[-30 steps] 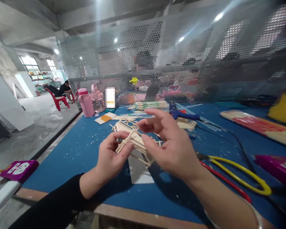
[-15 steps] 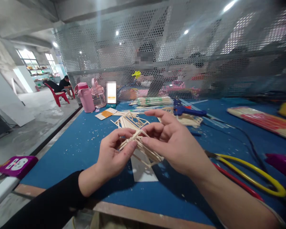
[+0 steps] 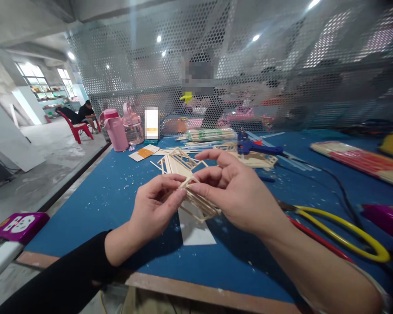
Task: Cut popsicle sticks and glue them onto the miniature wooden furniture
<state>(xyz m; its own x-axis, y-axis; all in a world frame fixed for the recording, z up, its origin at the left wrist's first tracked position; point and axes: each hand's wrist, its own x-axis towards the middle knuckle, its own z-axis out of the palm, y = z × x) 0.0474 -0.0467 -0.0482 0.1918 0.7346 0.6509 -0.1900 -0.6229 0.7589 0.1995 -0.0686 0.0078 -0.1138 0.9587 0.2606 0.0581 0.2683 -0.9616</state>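
Note:
Between my hands, above the table, is a small model frame (image 3: 201,208) built of thin wooden sticks. My left hand (image 3: 155,200) pinches its near left end between thumb and fingers. From the other side my right hand (image 3: 237,189) pinches the same end with thumb and forefinger, close to the left fingertips; its other fingers curl above. The fingers hide part of the frame. A second stick-built piece (image 3: 177,163) lies just behind my hands. Under the held frame a white card (image 3: 198,233) rests on the blue table.
A blue glue gun (image 3: 258,148) lies at the back right, its cable running right. Yellow-handled scissors (image 3: 343,235) lie by my right forearm. Bundled sticks (image 3: 211,134), a pink jug (image 3: 116,133) and a clear bottle (image 3: 134,128) stand along the back. A purple power strip (image 3: 21,226) is at the left edge.
The view has shifted slightly. Both hands stay on the stick frame, and their fingertips have drawn a little closer together at its end.

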